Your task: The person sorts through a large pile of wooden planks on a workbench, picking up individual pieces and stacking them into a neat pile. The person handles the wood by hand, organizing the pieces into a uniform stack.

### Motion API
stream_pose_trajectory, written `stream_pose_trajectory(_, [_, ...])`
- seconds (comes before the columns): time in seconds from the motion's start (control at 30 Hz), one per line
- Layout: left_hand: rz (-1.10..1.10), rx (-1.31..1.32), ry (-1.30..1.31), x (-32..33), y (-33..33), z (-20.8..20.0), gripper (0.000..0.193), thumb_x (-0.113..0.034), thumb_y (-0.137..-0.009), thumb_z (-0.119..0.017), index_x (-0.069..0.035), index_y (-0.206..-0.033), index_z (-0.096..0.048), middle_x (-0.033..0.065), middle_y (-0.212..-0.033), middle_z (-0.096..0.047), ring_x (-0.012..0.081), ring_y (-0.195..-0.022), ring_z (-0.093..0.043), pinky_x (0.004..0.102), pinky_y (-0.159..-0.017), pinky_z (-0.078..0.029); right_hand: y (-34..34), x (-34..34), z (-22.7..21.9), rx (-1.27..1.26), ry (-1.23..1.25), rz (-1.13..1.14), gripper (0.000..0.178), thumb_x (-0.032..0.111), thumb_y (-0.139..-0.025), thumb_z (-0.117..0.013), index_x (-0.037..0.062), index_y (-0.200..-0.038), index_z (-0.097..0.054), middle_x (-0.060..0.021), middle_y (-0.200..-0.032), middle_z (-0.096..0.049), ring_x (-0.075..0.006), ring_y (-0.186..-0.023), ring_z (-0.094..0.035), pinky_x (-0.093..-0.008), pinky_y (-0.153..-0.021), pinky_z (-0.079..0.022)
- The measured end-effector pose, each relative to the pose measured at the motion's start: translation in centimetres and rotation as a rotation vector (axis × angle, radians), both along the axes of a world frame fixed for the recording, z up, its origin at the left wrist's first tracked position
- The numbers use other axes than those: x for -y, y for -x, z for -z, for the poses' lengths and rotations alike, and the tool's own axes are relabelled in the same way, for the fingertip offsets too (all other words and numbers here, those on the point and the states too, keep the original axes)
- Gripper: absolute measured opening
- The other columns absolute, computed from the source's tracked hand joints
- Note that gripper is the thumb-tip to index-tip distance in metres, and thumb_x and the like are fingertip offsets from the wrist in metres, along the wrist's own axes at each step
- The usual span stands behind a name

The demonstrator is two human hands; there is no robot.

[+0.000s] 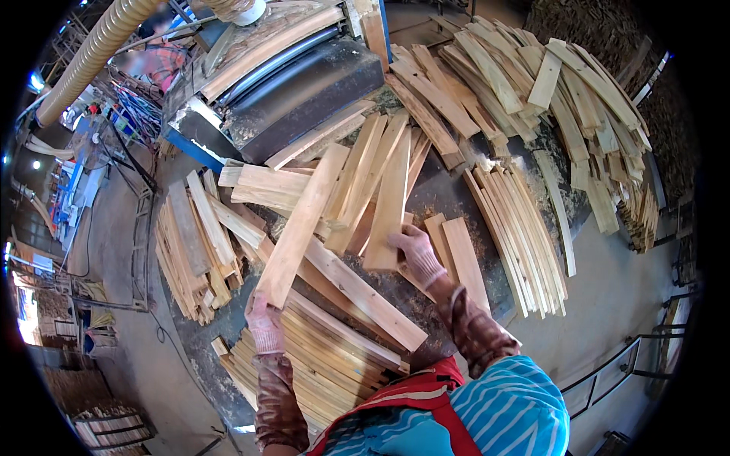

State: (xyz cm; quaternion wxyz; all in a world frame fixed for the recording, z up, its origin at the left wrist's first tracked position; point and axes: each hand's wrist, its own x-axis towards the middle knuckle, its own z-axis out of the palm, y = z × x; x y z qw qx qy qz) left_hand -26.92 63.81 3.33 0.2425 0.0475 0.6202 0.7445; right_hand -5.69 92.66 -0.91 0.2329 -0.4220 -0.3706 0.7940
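Observation:
My left hand (265, 325), in a pale knit glove, is closed round the near end of a long wooden board (304, 220). That board slants up and away over other loose boards. My right hand (417, 254), gloved alike, grips the near end of a second board (389, 205), which leans away toward the machine. Between the two lie several loose boards (365, 175). Below my left hand a board with dark knots (365, 296) lies crosswise, and a neat row of boards (312, 376) sits close to my body.
A planer-like machine (304, 91) stands at the far side, with a ribbed hose (91, 57) above. Board stacks lie at left (194, 251) and right (517, 235), and a large pile (563, 91) at far right. Another person (163, 61) is behind the machine. A metal frame (608, 372) stands at lower right.

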Motion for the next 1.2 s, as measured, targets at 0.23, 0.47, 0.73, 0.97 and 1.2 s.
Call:
stream_pose_trajectory(0.23, [0.047, -0.098, -0.063, 0.7, -2.2, -2.2, 0.054, -0.033, -0.092, -0.072, 0.001, -0.132, -0.056, 0.0131, -0.128, -0.064, 0.0249, -0.114, -0.063, 0.04, -0.098, -0.053, -7.4, 7.5, -2.0, 0.031, -0.099, 0.07, 0.04, 0.018, -0.09, -0.063, -0.0044, -0.123, -0.06, -0.0063, -0.099, -0.067, -0.0137, -0.084, -0.063, -0.0285, -0.074, -0.053])
stream_pose_trajectory(0.47, [0.313, -0.182, 0.072, -5.2, -3.9, 2.1, 0.049, -0.007, -0.083, -0.076, -0.013, -0.131, -0.067, 0.0089, -0.132, -0.065, 0.0238, -0.12, -0.061, 0.0368, -0.103, -0.05, -10.0, 11.7, -2.1, -0.025, -0.066, 0.124, 0.046, 0.017, -0.091, -0.061, -0.0047, -0.131, -0.056, -0.0083, -0.106, -0.068, -0.0148, -0.092, -0.064, -0.0279, -0.081, -0.052])
stream_pose_trajectory(0.73, [0.514, -0.717, 0.327, -5.3, -6.8, 4.0, 0.044, 0.004, -0.081, -0.067, -0.007, -0.124, -0.066, 0.0187, -0.135, -0.06, 0.0334, -0.129, -0.055, 0.0373, -0.11, -0.043, -10.0, 11.6, -5.2, 0.083, -0.246, -0.066, 0.045, 0.009, -0.092, -0.059, -0.0058, -0.134, -0.053, -0.0128, -0.12, -0.066, -0.0208, -0.108, -0.062, -0.0337, -0.09, -0.052])
stream_pose_trajectory(0.97, [0.105, -0.439, 0.623, 9.3, -8.5, 4.4, 0.045, -0.011, -0.09, -0.067, -0.004, -0.134, -0.06, 0.0125, -0.132, -0.065, 0.0217, -0.123, -0.06, 0.0317, -0.106, -0.045, -3.2, 1.9, 1.7, 0.088, -0.539, -0.375, 0.035, 0.027, -0.101, -0.057, 0.0016, -0.124, -0.063, -0.0197, -0.102, -0.07, -0.0319, -0.09, -0.069, -0.0391, -0.08, -0.056])
stream_pose_trajectory(1.2, [-0.621, -0.085, 0.998, 32.7, -18.3, 9.0, 0.056, -0.02, -0.091, -0.072, -0.002, -0.141, -0.054, 0.0145, -0.139, -0.061, 0.023, -0.129, -0.057, 0.0324, -0.108, -0.044, -3.0, 11.1, 10.1, 0.273, -0.557, -1.261, 0.041, 0.028, -0.099, -0.065, -0.0038, -0.126, -0.062, -0.0097, -0.109, -0.069, -0.0165, -0.093, -0.065, -0.0257, -0.084, -0.052])
